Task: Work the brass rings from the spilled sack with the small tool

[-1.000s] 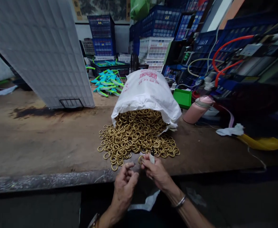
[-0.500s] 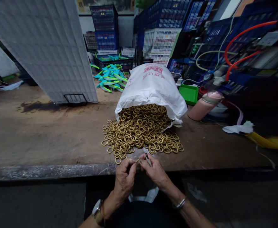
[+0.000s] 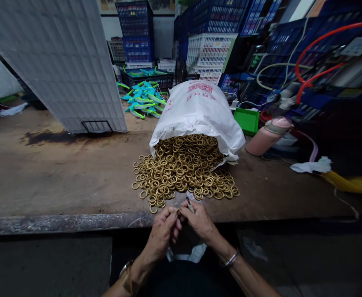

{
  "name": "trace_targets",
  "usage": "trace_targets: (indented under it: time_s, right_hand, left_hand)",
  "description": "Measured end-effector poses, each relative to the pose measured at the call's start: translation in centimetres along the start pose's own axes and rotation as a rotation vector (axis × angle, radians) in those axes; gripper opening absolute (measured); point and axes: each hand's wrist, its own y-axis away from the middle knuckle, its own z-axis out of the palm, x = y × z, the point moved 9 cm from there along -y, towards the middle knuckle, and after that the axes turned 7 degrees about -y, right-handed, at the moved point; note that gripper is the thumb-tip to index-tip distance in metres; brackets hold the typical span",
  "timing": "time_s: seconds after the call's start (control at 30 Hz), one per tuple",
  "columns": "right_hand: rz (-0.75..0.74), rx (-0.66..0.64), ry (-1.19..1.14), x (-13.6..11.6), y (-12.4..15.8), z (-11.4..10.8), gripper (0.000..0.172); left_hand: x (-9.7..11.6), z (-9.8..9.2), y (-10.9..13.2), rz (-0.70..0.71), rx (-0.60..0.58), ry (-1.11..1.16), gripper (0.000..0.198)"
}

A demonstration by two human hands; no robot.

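Note:
My left hand [image 3: 165,229] is closed, thumb and fingertips pinching a gold-coloured ring [image 3: 177,210] just over the table's front edge. My right hand [image 3: 201,220] meets it there, its fingertips at the same ring. Held in that right hand is a slim grey tool [image 3: 189,205] with a dark tip, pointing up and away; its exact kind does not show. Most of the pinched ring is hidden by fingers. Just beyond both hands lies a heap of gold-coloured rings [image 3: 181,175], spilling from the mouth of a white woven sack [image 3: 196,109] with red print.
A tall white padded panel [image 3: 85,70] stands at left. Behind are turquoise-and-green toy bows [image 3: 144,99] and stacked crates [image 3: 210,51]. To the right are a green tray [image 3: 245,121], a pink bottle [image 3: 267,136] and red hoses [image 3: 304,78]. The wooden table's edge [image 3: 76,222] runs in front.
The left hand has turned, and its lower fingers now show beneath the thumb. The ring has shifted slightly between the fingertips. The right hand with the tool has moved slightly left.

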Motion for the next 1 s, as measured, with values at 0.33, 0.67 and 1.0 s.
trace_targets:
  time_s: [0.33, 0.67, 1.0]
  right_hand:
    - [-0.142, -0.035, 0.379, -0.4, 0.6, -0.2, 0.017]
    - [-0.232, -0.137, 0.743, -0.4, 1.3, 1.5, 0.02]
    - [-0.165, 0.086, 0.896, -0.9, -1.4, -1.4, 0.022]
  left_hand:
    - [0.6, -0.8, -0.1, 0.044, 0.073, -0.147, 0.029]
    - [0.8, -0.8, 0.0, 0.143, 0.062, -0.205, 0.029]
    - [1.1, 0.9, 1.8, 0.026, -0.077, 0.081, 0.027]
